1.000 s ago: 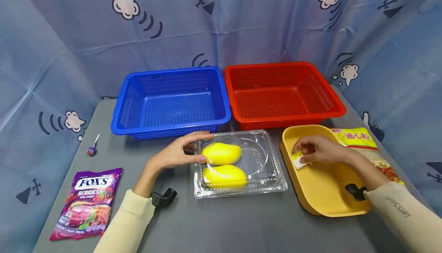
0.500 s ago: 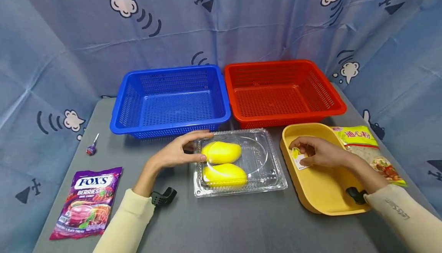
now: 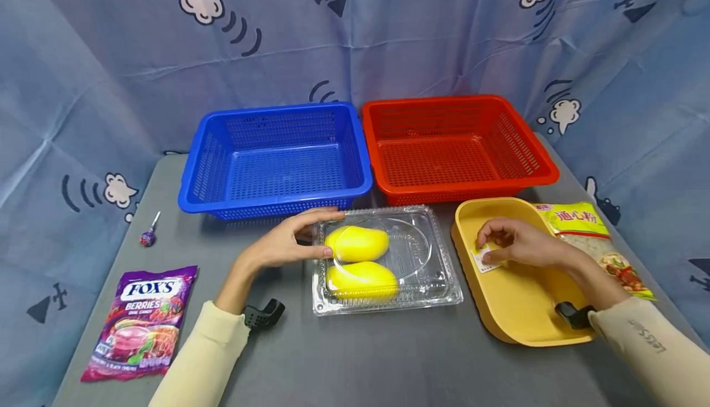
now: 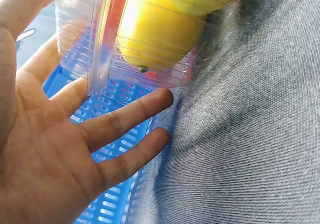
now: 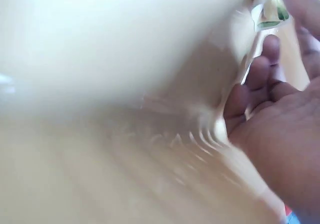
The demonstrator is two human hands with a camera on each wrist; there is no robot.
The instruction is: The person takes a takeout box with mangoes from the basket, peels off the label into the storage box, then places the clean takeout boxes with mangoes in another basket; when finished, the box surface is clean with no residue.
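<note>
My left hand (image 3: 283, 242) rests at the left end of a clear plastic clamshell container (image 3: 413, 259). Its thumb touches the lid and the index finger lies along the back left corner; two other fingers stretch out freely in the left wrist view. Through the lid show two yellow mangoes (image 3: 360, 243). Inside a yellow tray (image 3: 532, 327), my right hand (image 3: 518, 243) pinches a small white card (image 3: 484, 260) with yellow print between thumb and fingers. Part of this card (image 5: 271, 16), with green print, shows in the right wrist view.
Behind stand a blue basket (image 3: 277, 203) and a red basket (image 3: 460, 194) side by side. A bag of macaroni (image 3: 593, 243) lies right of the tray. On the far left are a lollipop (image 3: 148, 238) and a purple Fox's candy bag (image 3: 141, 320).
My right hand has shifted slightly within the tray, and the card now lies lower under its fingers. The left hand and the container have stayed in place.
</note>
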